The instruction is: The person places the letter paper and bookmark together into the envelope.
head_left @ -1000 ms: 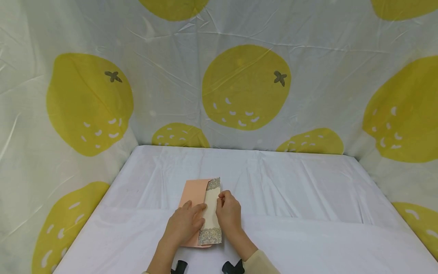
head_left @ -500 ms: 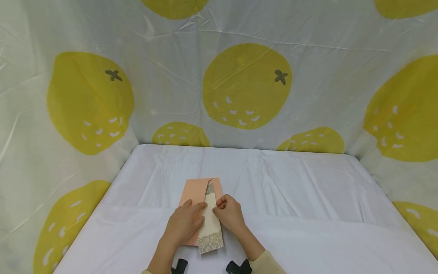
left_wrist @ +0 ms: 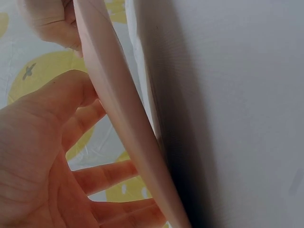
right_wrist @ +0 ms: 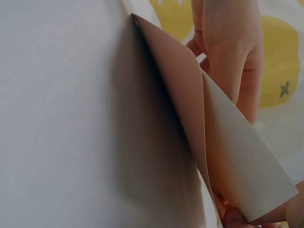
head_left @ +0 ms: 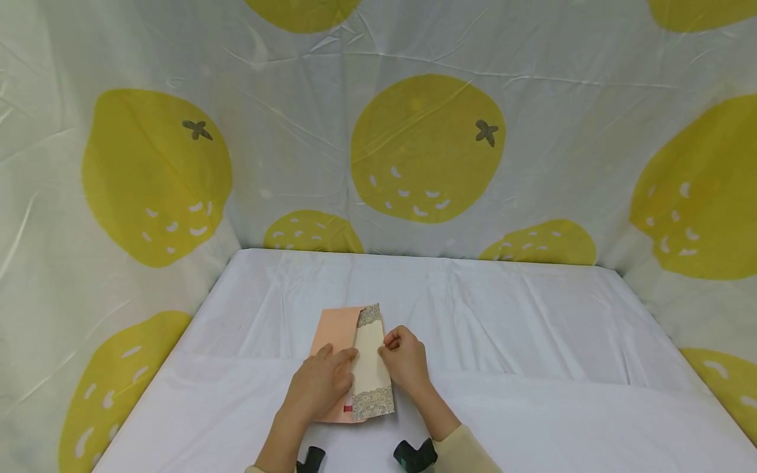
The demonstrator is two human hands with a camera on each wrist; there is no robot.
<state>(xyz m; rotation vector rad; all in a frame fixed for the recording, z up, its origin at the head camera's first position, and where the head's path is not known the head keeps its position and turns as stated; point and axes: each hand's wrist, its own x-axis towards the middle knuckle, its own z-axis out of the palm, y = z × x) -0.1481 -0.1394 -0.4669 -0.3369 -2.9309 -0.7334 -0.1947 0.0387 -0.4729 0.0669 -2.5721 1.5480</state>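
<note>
A peach folded card (head_left: pixel 337 325) lies on the white-covered table, slightly tilted. Over its right half is a cream flap (head_left: pixel 369 361) with grey lace-pattern bands at both ends, its lower corner standing off the table side. My left hand (head_left: pixel 319 384) rests on the peach half, fingers stretched across it and fingertips at the flap's left edge. My right hand (head_left: pixel 408 361) pinches the flap's right edge between thumb and fingers. In the right wrist view the flap's plain pale side (right_wrist: pixel 251 156) angles away from the peach sheet (right_wrist: pixel 180 80). A small red mark (head_left: pixel 347 408) shows beside the lower band.
White cloth (head_left: pixel 532 328) covers the table, with a few creases. Hangings printed with yellow lemons (head_left: pixel 428 148) enclose the back and sides. Black wrist mounts (head_left: pixel 416 454) show below the hands at the near edge.
The cream flap first slanted inward and down toward me, baring a peach strip at right, then swung back out rightward with my right hand. The red mark became visible. My left hand stayed put.
</note>
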